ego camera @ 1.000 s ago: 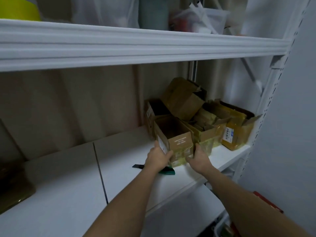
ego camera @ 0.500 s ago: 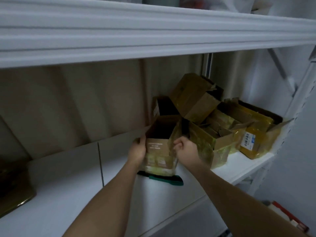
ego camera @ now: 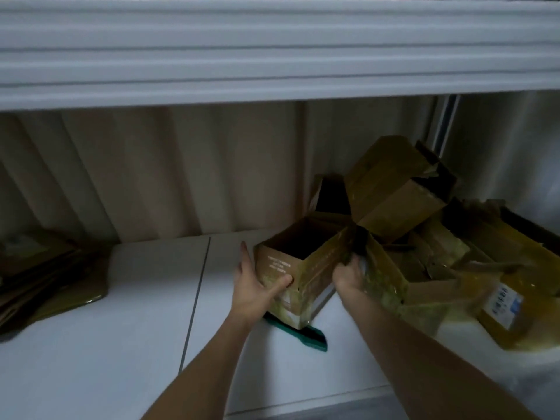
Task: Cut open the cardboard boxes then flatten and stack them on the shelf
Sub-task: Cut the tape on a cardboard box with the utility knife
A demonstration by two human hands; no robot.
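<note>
A small brown cardboard box [ego camera: 306, 262], open at the top and wrapped in shiny tape, is held tilted just above the white shelf [ego camera: 121, 344]. My left hand [ego camera: 253, 286] grips its left front corner, thumb across the printed face. My right hand [ego camera: 348, 274] grips the box's right side by a taped flap. A green-handled cutter [ego camera: 306, 333] lies on the shelf under the box, partly hidden by it. A pile of other opened boxes [ego camera: 394, 189] sits to the right. Flattened cardboard [ego camera: 45, 277] lies stacked at the far left of the shelf.
An upper white shelf edge [ego camera: 272, 56] overhangs the whole space. A taped box with a blue-and-white label [ego camera: 503, 301] lies at the right end. A beige ribbed wall [ego camera: 151, 171] closes the back. Bare shelf surface runs between the flattened stack and the held box.
Both hands have carried the small box left, away from the pile, and turned it. My head moved closer and lower, so the flattened stack at the left now shows.
</note>
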